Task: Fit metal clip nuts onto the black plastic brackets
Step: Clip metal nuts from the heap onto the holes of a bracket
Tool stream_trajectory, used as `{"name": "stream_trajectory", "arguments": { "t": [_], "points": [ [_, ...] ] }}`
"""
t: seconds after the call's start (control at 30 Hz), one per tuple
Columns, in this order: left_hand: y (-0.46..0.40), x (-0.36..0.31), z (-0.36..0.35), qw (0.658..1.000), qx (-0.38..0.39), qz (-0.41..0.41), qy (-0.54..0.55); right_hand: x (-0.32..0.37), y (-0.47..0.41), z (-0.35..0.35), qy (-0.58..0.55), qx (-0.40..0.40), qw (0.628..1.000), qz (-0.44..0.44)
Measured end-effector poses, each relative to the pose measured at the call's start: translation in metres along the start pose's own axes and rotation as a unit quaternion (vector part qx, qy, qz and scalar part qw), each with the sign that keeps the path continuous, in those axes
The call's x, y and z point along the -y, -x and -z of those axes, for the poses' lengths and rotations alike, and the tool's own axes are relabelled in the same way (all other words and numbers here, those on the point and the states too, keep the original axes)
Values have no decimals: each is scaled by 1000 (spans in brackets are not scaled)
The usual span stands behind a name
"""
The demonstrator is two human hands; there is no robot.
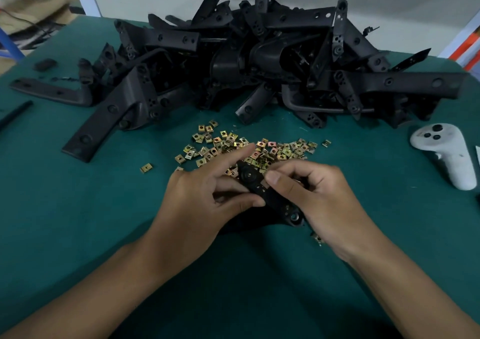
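We grip the bracket (262, 190) with left hand (205, 196) and right hand (317, 196) (fingers curled round it); a skewed clip nut (249, 161), from the heap just beyond our fingertips, may jam

My work surface was a table (78, 209) covered in green cloth. A large heap of black plastic brackets (259, 61) lay across its far half. A scatter of brass-coloured metal clip nuts (220, 144) lay nearer, with one stray clip nut (146, 168) apart to the left. A white handheld controller (445, 151) lay at the right edge.
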State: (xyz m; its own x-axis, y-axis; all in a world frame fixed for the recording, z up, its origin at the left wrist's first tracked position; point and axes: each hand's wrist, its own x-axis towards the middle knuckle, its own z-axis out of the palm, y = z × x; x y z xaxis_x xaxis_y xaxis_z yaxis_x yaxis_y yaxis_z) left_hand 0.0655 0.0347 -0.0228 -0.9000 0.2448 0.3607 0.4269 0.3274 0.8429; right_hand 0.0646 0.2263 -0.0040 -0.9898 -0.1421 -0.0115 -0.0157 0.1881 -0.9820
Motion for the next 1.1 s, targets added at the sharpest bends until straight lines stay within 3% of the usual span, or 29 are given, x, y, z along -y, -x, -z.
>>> {"name": "stream_trajectory", "arguments": {
  "t": [0.17, 0.23, 0.3, 0.4, 0.5, 0.67, 0.87, 1.1],
  "points": [
    [2, 2, -1, 1000, -5, -11, -14, -2, 4, -1, 111, 15, 990, 88],
    [1, 3, 0, 1000, -9, 3, -10, -2, 4, -1, 115, 32, 990, 81],
    [-1, 6, 1, 999, -24, 26, 5, -2, -1, 1, -34, 37, 999, -7],
    [-3, 11, 3, 998, -58, 29, 17, -3, -12, 10, -296, 16, 946, -132],
    [-3, 11, 5, 998, -62, -6, -11, -3, -17, 20, -382, 12, 908, -170],
    [-2, 14, 6, 990, -32, -34, -136, -6, -19, 19, -382, 16, 907, -177],
    [0, 17, 4, 990, -46, -43, -126, -7, -18, 16, -341, 15, 924, -173],
    [-1, 20, 2, 988, -56, -59, -129, -8, -15, 13, -265, 41, 957, -109]
  ]
}}
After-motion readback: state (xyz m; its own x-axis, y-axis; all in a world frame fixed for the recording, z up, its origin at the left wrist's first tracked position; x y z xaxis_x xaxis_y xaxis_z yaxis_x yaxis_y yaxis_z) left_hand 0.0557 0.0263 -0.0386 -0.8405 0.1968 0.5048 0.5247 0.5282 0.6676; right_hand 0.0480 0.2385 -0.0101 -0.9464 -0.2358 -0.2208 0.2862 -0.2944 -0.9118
